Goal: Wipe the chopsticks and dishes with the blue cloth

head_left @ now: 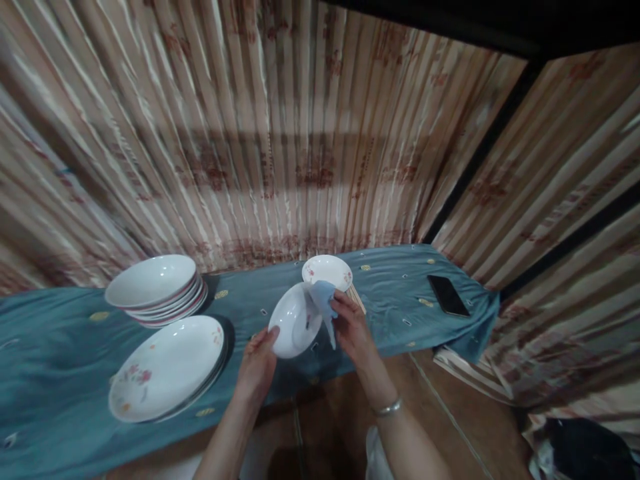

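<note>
A white bowl (290,327) is held tilted above the cloth, its left rim pinched in my left hand (259,360). My right hand (351,325) grips a light blue cloth (324,299), which lies against the bowl's right rim. Just behind the bowl a small white dish with floral marks (327,269) rests on the table. Thin wooden sticks, seemingly chopsticks (357,299), show in part behind my right hand. To the left of my hands lie oval floral plates (170,367), stacked, with a stack of white bowls (155,283) behind them.
A teal patterned cloth (255,287) covers the long table. A black phone (447,295) lies near its right end. Pleated curtains (300,133) hang behind and to the right, with a dark frame post (480,160). Brown floor tiles (425,407) show below the table's front edge.
</note>
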Tool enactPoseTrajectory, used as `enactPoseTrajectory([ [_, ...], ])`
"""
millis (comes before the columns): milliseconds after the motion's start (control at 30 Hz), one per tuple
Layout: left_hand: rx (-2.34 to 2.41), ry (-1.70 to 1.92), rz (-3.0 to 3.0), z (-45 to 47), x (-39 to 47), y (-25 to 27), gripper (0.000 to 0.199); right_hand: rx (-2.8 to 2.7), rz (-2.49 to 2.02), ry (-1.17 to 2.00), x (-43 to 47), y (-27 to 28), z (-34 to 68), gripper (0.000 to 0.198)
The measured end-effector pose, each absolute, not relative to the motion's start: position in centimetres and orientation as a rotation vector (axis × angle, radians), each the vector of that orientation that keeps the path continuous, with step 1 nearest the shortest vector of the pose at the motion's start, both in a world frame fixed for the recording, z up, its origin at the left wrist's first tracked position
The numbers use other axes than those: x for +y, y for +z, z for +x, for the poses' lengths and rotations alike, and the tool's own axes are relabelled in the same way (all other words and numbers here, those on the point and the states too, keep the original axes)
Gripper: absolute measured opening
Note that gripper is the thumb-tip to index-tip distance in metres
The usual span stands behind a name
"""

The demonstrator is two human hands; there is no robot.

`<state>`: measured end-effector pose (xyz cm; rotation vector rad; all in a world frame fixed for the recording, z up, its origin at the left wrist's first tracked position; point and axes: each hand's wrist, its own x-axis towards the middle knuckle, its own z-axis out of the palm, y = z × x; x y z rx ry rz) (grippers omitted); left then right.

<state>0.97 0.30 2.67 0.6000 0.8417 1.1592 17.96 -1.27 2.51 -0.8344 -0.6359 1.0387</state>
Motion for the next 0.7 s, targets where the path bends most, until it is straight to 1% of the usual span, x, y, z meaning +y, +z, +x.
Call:
enactPoseTrajectory([
  [67,0.824,1.152,0.601,0.8,0.3,2.2,0.035,-0.893,-0.915,0.925,-1.5,3.1,15.4,0.029],
  [133,0.814,1.176,0.621,0.5,0.5,1.5,0.031,-1.256,-1.042,0.665,-1.9,3.3,13.1,0.027],
  [233,0.822,1.223,0.624,0.0,0.7,0.5,0.028,-1.74,-1.223,0.244,-2.4,3.3,10.9,0.038],
  [333,0.794,1.232,0.594,-0.2,0.7,0.1,0.029,-1.923,-1.377,-0.011,-2.3,3.0,10.2,0.044],
  [467,0.766,1.236,0.571,-0.1,0.5,0.1,0.032,-1.906,-1.448,-0.104,-1.4,2.9,10.9,0.045],
  [700,0.819,1.22,0.667,0.2,0.4,0.1,0.036,-1.645,-1.441,-0.01,0.7,1.6,13.3,0.045],
])
